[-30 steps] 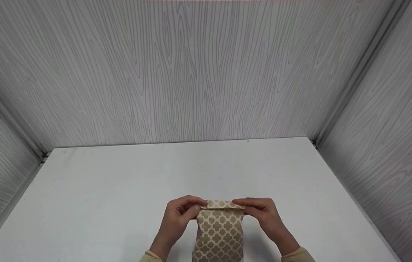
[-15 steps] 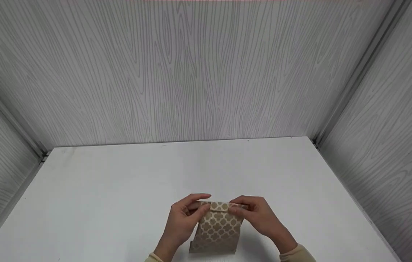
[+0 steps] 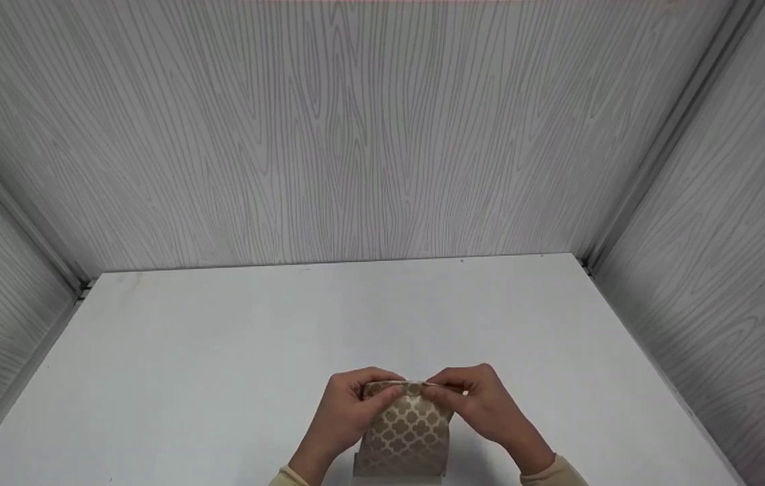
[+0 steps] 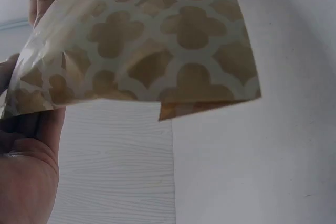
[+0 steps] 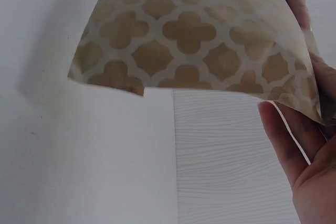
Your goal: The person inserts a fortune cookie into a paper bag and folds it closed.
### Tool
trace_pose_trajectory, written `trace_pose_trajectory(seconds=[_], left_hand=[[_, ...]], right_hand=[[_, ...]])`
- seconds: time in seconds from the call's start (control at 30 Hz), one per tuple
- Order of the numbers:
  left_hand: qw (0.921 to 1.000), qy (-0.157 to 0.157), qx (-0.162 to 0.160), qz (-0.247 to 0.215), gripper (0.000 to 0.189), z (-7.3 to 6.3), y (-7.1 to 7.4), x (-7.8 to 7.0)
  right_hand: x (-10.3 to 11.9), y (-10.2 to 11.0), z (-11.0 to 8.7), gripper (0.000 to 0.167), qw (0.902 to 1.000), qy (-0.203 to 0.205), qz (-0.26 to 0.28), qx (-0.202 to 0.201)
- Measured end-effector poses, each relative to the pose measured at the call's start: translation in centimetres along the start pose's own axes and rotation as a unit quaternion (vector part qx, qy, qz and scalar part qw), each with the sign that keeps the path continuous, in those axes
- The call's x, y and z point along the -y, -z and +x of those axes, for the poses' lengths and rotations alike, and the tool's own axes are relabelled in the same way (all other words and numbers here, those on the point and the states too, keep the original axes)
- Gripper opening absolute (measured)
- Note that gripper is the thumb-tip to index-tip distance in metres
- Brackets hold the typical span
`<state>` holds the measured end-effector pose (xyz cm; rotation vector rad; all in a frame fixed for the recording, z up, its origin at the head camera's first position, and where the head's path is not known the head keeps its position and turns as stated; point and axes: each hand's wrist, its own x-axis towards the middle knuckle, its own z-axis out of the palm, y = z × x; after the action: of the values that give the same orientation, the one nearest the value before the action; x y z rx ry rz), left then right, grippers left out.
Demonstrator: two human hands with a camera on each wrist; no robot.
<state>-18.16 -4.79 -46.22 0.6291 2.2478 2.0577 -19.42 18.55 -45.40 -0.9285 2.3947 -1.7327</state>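
Note:
A brown paper bag (image 3: 404, 437) with a pale quatrefoil pattern hangs between both hands near the front of the table. My left hand (image 3: 348, 413) pinches its folded top edge at the left, thumb on the near side. At the right of the same edge, my right hand (image 3: 487, 408) pinches with thumb and index finger. The two thumbs lie close together near the middle of the fold. In the left wrist view the bag (image 4: 157, 40) shows its lower end with a small flap. The right wrist view shows the bag (image 5: 189, 35) from the other side.
A white table (image 3: 220, 351) spreads out beneath the hands. Grey wood-grain panels stand behind it (image 3: 355, 135) and at both sides. A beige sleeve (image 3: 553, 472) covers each wrist.
The bag's top has been folded over further, so the bag looks shorter. Both hands have come closer together along the fold, and the bag's bottom edge has come into view.

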Motion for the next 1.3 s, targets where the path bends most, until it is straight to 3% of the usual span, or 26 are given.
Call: trace_pose_trajectory(seconds=[0.17, 0.4, 0.63, 0.87, 1.17, 1.3], left_hand=[[0.9994, -0.020, -0.010, 0.027, 0.012, 0.0, -0.2, -0.1], [0.9998, -0.019, 0.004, -0.007, 0.012, -0.2, -0.3, -0.2], [0.9999, -0.009, -0.005, 0.011, 0.012, -0.2, -0.2, -0.4], [0.9997, -0.008, 0.004, 0.022, 0.012, -0.1, -0.5, -0.2], [0.9996, -0.009, -0.024, -0.006, 0.012, -0.2, -0.1, -0.1], [0.9993, -0.011, -0.029, -0.019, 0.012, -0.3, 0.2, -0.2]], right_hand=[[0.4, -0.4, 0.3, 0.015, 0.9999, 0.003, -0.012, -0.005], [1.9, -0.9, 0.5, 0.012, 0.9944, 0.092, -0.038, -0.033], [3.7, -0.8, 0.6, 0.009, 0.9976, 0.063, -0.028, -0.010], [3.3, -1.1, 0.8, 0.012, 0.9912, 0.126, -0.038, -0.019], [3.3, -0.5, 0.6, 0.009, 0.9960, 0.077, -0.042, -0.014], [3.1, -0.1, 0.3, 0.011, 0.9948, 0.092, -0.038, -0.019]])
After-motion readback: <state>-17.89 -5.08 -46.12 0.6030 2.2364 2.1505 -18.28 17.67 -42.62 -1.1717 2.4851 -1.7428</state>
